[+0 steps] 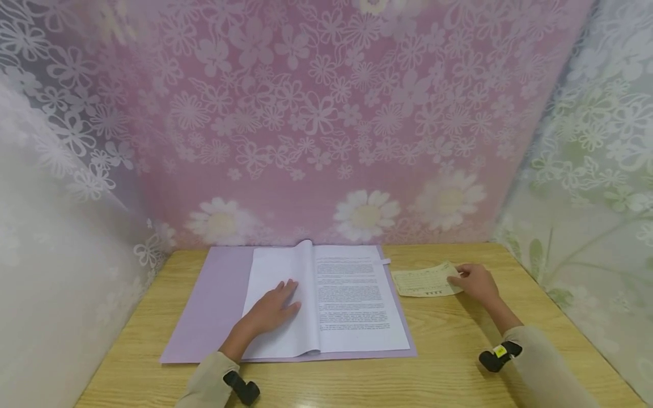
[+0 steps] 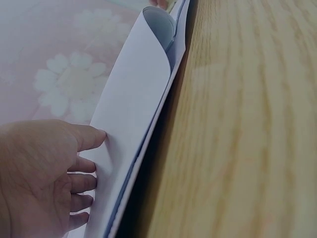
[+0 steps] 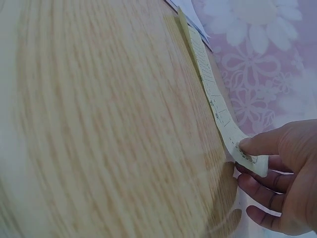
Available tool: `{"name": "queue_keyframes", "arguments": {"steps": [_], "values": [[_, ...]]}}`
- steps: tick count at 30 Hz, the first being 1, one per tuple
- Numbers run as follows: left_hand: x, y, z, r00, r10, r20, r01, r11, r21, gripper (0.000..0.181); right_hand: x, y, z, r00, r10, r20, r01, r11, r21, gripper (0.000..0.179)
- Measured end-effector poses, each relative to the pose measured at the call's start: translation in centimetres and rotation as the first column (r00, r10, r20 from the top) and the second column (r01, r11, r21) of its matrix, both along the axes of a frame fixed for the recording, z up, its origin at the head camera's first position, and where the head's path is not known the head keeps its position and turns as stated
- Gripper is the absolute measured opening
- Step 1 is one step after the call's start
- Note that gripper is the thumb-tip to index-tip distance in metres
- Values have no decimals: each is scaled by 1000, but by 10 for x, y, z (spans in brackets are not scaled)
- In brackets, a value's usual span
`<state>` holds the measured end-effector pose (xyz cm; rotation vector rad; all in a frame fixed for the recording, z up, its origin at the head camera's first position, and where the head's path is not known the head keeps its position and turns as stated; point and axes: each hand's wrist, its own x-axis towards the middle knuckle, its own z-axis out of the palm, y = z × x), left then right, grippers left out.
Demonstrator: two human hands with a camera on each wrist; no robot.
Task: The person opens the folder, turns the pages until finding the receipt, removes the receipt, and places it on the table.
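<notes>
A lilac folder (image 1: 224,283) lies spread on the table with white printed pages (image 1: 352,294) inside. The pages turned to the left bulge up in a rounded fold along the middle. My left hand (image 1: 272,309) rests on the blank left page (image 1: 270,263), fingers spread; in the left wrist view its fingertips (image 2: 86,182) touch the paper. To the right of the folder, my right hand (image 1: 476,283) pinches the right end of a pale yellow printed slip (image 1: 423,281) between thumb and fingers. That end bends up off the wood in the right wrist view, thumb on top.
The wooden table (image 1: 449,362) has light grain and meets a pink flowered backdrop (image 1: 316,141) behind the folder. Pale flowered sheets stand along the left and right sides. A small white tab (image 1: 382,262) sticks out from the pages' right edge.
</notes>
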<state>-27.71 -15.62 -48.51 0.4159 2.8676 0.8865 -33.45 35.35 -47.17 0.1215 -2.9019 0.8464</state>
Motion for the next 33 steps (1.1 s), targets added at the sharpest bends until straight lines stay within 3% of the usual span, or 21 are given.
{"name": "queue_keyframes", "arguments": {"steps": [11,20,28,33], "values": [[-1,2,-2,1000,-9,11,8,1000,24,62,1,7,6,997,-20,69,20,1000,1,54],[-4,3,0,1000,-9,7,9,1000,-1,62,-7,8,9,994,-36,105,35,999,7,60],[-7,1,6,1000,-7,23,7,1000,3,61,-10,0,9,998,-38,57,37,999,13,55],[-15,-4,11,999,-21,-40,22,999,29,57,-17,-14,20,999,-33,10,34,997,-62,55]]}}
